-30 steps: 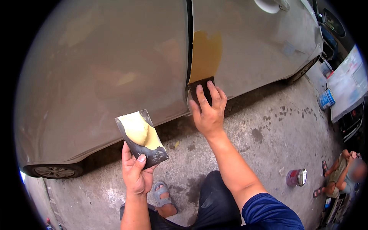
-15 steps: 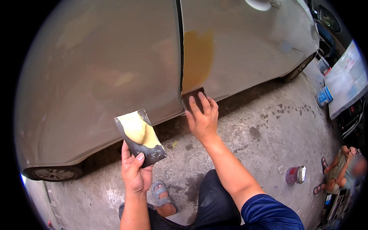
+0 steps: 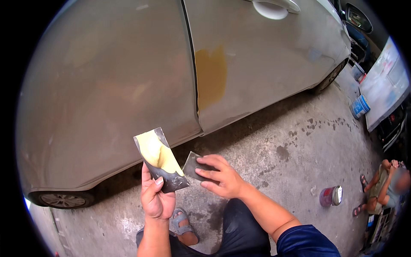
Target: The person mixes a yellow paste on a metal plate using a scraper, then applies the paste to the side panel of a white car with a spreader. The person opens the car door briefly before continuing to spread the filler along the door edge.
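Note:
My left hand (image 3: pixel 156 199) grips a dark flat palette (image 3: pixel 173 182) by its lower end, thumb on top. Pale yellow body filler (image 3: pixel 155 150) lies thick over the palette's upper part. In my right hand (image 3: pixel 222 176) is a dark, thin, flat spreader (image 3: pixel 192 167), fingers over its face, its left corner close beside the palette's right edge; whether they touch I cannot tell. Beyond both hands stands a grey-beige car door (image 3: pixel 257 73). A mustard-yellow filler patch (image 3: pixel 210 77) covers it along the vertical door gap.
Wheels show at both ends of the car. On the concrete floor (image 3: pixel 274 171) stands a reddish can (image 3: pixel 329 196) at right. Farther right a person (image 3: pixel 381 188) sits. A blue-and-white bucket (image 3: pixel 359 106) is beside a leaning pale panel (image 3: pixel 387 85).
My right hand has come away from the lower end of the yellow patch, down and toward me, bringing the spreader beside the palette. The palette stays in my left hand.

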